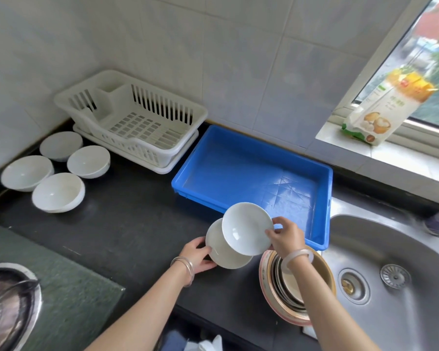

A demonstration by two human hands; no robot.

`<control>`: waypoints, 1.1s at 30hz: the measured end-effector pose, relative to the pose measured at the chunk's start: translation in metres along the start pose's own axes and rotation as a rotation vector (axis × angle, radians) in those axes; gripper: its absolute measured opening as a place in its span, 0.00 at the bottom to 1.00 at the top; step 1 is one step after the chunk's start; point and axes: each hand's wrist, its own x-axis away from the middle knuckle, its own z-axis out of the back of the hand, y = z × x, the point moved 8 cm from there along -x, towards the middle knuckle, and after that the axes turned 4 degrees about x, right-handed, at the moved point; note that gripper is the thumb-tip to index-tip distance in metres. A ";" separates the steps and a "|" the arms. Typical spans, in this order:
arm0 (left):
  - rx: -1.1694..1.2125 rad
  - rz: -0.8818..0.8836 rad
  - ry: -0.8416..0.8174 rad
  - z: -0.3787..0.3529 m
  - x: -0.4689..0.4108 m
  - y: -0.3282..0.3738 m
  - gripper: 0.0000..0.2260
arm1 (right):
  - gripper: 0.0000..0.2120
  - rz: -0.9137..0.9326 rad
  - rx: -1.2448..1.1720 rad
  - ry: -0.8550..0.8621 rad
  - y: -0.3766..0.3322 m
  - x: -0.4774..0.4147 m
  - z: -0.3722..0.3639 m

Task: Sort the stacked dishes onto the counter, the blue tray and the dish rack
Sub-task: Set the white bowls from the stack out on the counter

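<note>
My right hand (287,236) grips a small white dish (246,228) by its right rim, tilted, above the near edge of the blue tray (251,168). My left hand (197,254) holds a second white dish (226,254) just below and partly behind the first. A stack of plates (289,290) with pink and brown rims stands on the black counter (137,224) under my right wrist. The white dish rack (134,120) sits at the back with nothing in it. Several white bowls (57,192) rest on the counter at the left.
A steel sink (395,274) lies to the right of the stack. The gas stove burner (8,307) is at the near left. A food bag (380,107) leans on the window sill.
</note>
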 end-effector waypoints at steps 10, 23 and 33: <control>0.135 -0.060 0.127 0.054 0.008 0.028 0.21 | 0.09 0.003 -0.138 -0.072 -0.029 -0.002 -0.027; 0.478 -0.240 0.454 0.209 0.044 0.071 0.19 | 0.08 0.064 -0.213 -0.276 -0.143 -0.007 -0.139; 0.604 -0.254 0.574 0.277 0.047 0.089 0.19 | 0.10 -0.036 -0.184 -0.336 -0.196 -0.028 -0.236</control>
